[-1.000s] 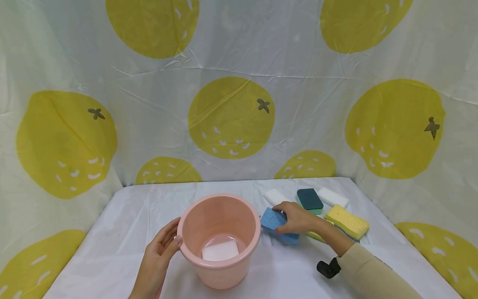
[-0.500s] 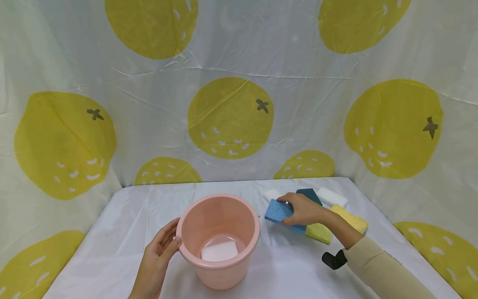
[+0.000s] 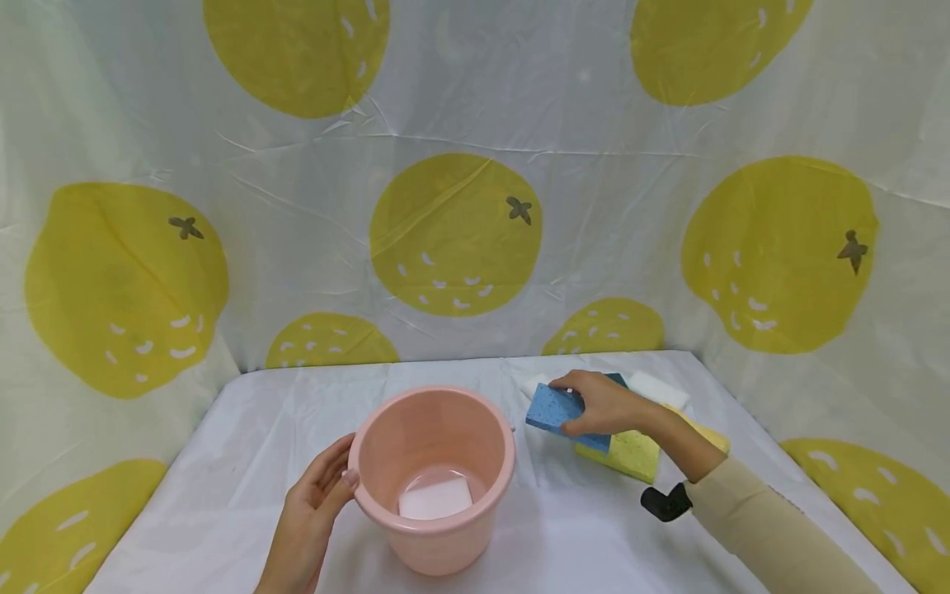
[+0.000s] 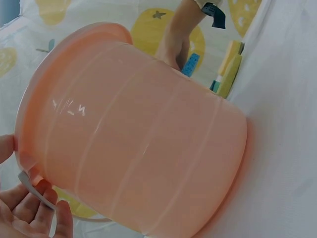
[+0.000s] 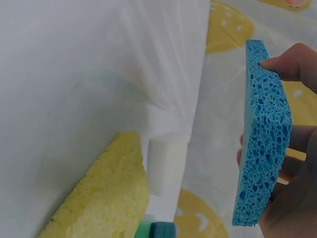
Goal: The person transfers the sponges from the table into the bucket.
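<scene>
On the white-clothed table [image 3: 223,503], right hand [image 3: 604,406] pinches a blue sponge [image 3: 552,407]; left hand [image 3: 315,503], fingers straight, touches the pink bucket [image 3: 434,528].

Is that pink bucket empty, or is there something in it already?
Not empty. The bucket stands upright, and a white sponge lies flat on its bottom, seen through the open top.

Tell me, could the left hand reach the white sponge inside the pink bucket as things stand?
Probably yes. The left hand rests against the rim of the bucket, whose top is open, and the white sponge lies bare on the bottom. The right hand, holding the blue sponge, is off to the side.
</scene>
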`<state>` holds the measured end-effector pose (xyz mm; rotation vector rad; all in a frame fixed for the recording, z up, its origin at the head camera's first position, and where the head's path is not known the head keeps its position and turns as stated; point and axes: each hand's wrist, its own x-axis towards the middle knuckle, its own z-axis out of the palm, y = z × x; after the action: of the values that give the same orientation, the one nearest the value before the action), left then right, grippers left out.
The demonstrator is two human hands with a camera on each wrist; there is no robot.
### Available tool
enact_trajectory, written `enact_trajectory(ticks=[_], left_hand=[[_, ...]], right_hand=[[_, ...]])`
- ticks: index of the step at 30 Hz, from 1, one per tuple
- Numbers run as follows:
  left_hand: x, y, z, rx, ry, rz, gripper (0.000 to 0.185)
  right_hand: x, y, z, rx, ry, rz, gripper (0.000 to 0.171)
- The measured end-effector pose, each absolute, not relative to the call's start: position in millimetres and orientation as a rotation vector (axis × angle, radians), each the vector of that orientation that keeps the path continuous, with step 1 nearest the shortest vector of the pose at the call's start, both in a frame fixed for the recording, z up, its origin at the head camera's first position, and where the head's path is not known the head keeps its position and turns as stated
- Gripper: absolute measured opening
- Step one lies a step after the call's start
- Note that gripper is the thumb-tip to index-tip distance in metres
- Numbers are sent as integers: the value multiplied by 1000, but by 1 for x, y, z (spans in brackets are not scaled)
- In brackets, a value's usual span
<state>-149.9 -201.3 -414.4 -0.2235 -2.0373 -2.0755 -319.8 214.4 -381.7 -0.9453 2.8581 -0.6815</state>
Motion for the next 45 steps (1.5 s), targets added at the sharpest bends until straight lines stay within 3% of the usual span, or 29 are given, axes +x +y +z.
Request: enact_trajectory(ticks=[45], left_hand=[[-151,-203,-417,-281,-2001,-2085,45]], right_hand=[[-315,172,-294,-1124,2790,-496,77]])
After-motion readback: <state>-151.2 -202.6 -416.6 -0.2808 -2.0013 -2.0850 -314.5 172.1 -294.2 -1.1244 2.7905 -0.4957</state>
